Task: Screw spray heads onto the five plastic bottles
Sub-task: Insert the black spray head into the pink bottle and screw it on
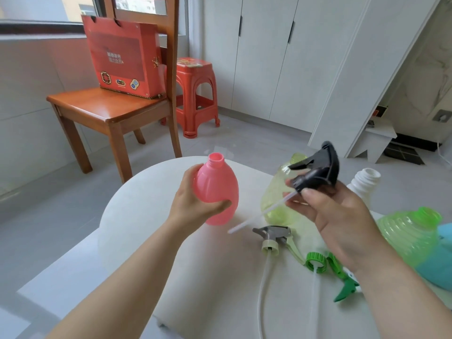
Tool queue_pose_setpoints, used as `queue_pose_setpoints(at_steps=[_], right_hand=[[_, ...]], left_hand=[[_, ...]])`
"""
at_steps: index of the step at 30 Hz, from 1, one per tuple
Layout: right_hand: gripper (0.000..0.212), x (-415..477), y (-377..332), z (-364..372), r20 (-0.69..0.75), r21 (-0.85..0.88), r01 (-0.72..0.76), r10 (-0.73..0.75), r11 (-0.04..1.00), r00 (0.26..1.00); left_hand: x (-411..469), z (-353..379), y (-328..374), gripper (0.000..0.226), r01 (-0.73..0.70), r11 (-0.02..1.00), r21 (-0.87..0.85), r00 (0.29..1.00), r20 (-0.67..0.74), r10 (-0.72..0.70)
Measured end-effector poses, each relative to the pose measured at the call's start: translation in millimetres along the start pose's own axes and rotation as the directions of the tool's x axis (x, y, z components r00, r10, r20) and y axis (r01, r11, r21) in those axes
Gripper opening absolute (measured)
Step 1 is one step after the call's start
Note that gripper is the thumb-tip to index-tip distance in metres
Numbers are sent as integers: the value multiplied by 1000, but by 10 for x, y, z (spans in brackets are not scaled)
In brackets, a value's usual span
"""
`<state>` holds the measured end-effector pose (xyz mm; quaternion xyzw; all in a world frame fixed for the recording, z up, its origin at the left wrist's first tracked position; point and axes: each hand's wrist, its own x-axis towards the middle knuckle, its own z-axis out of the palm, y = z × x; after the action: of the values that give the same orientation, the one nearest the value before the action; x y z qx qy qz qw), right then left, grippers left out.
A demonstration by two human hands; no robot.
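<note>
My left hand (195, 201) grips a pink plastic bottle (216, 189) above the white table, its open neck pointing up. To its right, my right hand (335, 216) holds a black spray head (318, 167) whose thin white tube (256, 216) slants down to the left, clear of the pink bottle. Behind my right hand stands a pale yellow-green bottle (276, 199). A white bottle (364, 182) with an open neck is farther right. A ribbed green bottle (411, 231) and a teal bottle (437, 263) sit at the right edge.
Two loose spray heads lie on the white table (151, 216): a grey and pale green one (274, 238) and a bright green one (327, 265), tubes trailing toward me. Beyond the table stand a wooden chair (110, 111) with a red bag (124, 57) and a red stool (195, 94).
</note>
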<state>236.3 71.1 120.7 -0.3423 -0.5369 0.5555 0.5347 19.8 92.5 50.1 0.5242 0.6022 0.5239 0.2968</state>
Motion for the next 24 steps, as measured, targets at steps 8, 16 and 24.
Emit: queue_pose_setpoints(at_steps=[8, 16, 24], right_hand=[[20, 92, -431, 344, 23, 153, 106, -110, 983, 994], [23, 161, -376, 623, 72, -113, 182, -174, 977, 982], [27, 219, -146, 874, 283, -340, 146, -47, 929, 958]], left_hand=[[-680, -459, 2, 84, 38, 998, 56, 997, 60, -41], [-768, -395, -74, 84, 25, 998, 59, 993, 116, -32], [-746, -399, -167, 95, 11, 998, 63, 981, 194, -23]])
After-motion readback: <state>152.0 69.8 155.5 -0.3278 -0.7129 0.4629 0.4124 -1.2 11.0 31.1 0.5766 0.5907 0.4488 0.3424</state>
